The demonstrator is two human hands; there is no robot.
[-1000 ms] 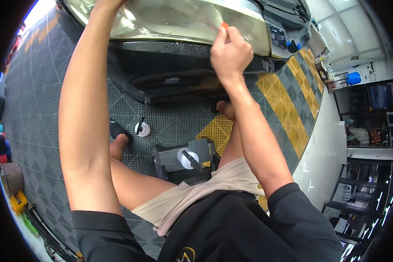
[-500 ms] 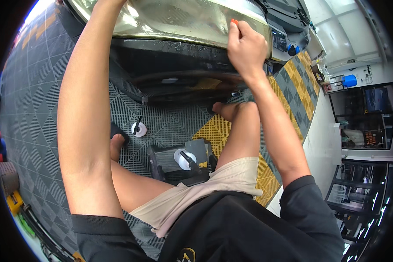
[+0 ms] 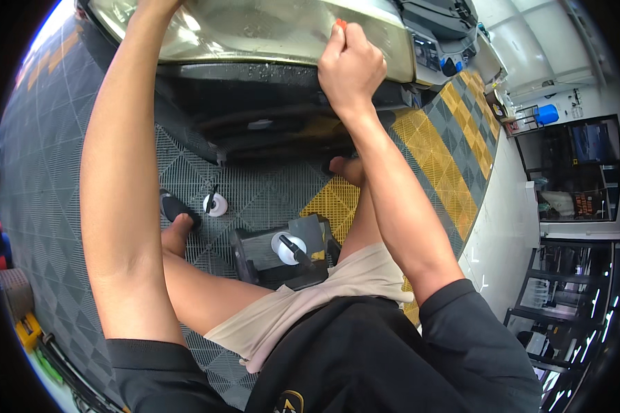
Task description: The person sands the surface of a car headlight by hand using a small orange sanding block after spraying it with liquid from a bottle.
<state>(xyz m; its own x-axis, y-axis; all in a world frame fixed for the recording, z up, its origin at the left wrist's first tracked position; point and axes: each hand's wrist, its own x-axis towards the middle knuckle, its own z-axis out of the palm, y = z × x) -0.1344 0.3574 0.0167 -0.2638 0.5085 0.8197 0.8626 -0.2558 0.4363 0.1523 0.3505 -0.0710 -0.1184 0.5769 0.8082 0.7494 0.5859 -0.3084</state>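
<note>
A car's yellowed headlight [image 3: 248, 27] spans the top of the view, with water drops along its lower edge and on the dark bumper [image 3: 255, 117] beneath. Against the right part of the lens is my right hand [image 3: 351, 72], closed in a fist. A small orange-red object [image 3: 341, 24] pokes out between its thumb and fingers; the rest of it is hidden in the grip. My left forearm [image 3: 127, 138] reaches up along the left side of the headlight. The left hand itself lies beyond the top edge.
Between my legs stands a low dark stool [image 3: 255, 258] with a white spray bottle [image 3: 287, 248] on it. Another white bottle [image 3: 215, 204] with a black trigger is on the grey and yellow grid floor [image 3: 255, 196] near my left foot. Shelving [image 3: 565, 296] lines the right.
My right hand has moved left across the headlight, still holding the orange-red object. The left forearm has shifted slightly left, and the view has tilted a little.
</note>
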